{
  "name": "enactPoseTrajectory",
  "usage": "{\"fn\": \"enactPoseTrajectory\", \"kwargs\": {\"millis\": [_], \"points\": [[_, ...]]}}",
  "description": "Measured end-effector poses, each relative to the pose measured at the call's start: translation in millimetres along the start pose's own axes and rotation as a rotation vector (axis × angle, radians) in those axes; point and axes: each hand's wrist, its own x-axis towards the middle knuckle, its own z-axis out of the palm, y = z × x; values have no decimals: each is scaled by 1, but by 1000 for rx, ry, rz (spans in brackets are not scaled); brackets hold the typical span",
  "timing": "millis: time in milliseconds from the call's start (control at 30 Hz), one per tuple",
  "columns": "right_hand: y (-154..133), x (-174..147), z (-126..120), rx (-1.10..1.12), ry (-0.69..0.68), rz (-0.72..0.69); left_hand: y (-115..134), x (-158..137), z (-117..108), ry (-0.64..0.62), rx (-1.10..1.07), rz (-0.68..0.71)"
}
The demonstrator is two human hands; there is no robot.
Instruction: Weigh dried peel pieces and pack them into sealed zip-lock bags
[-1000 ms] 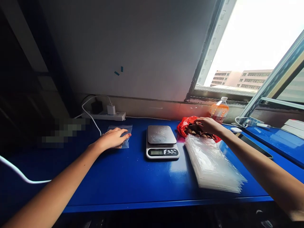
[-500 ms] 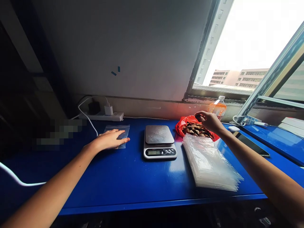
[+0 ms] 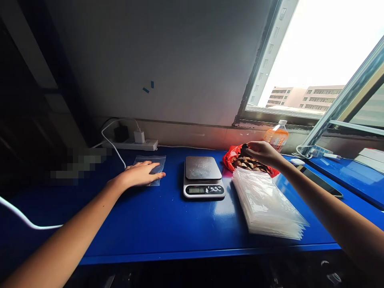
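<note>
My left hand (image 3: 141, 175) lies flat, fingers spread, over a small clear zip bag (image 3: 160, 164) on the blue table. Between the fingertips of my right hand (image 3: 262, 153) is a dark brown dried slice (image 3: 245, 148), its exact kind unclear. That hand is just above a red plastic bag (image 3: 228, 160) full of similar brown dried slices (image 3: 247, 163). A digital kitchen scale (image 3: 203, 168) with a bare metal plate stands between my hands. In front of the red bag lies a thick stack of clear plastic bags (image 3: 267, 204).
Behind my right hand stands a bottle of orange drink (image 3: 277, 135). A dark phone-like device (image 3: 321, 182) lies to the right of the stack. A power strip (image 3: 150, 145) with a white charger (image 3: 139, 136) and cable is by the wall. The window (image 3: 312, 60) is at upper right.
My right hand has shifted slightly left over the red bag, and the dark slice at its fingertips shows more clearly. My left hand stays on the zip bag. The view has moved a little.
</note>
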Motion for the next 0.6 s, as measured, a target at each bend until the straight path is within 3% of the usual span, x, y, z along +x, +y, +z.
{"fn": "enactPoseTrajectory", "kwargs": {"millis": [267,600], "points": [[-26,-2,-1,257,-153,-10,1,-3,-1,11,-13,-2],[-42,-8,5,367,-285,21,2,-4,-2,6,-25,1]]}}
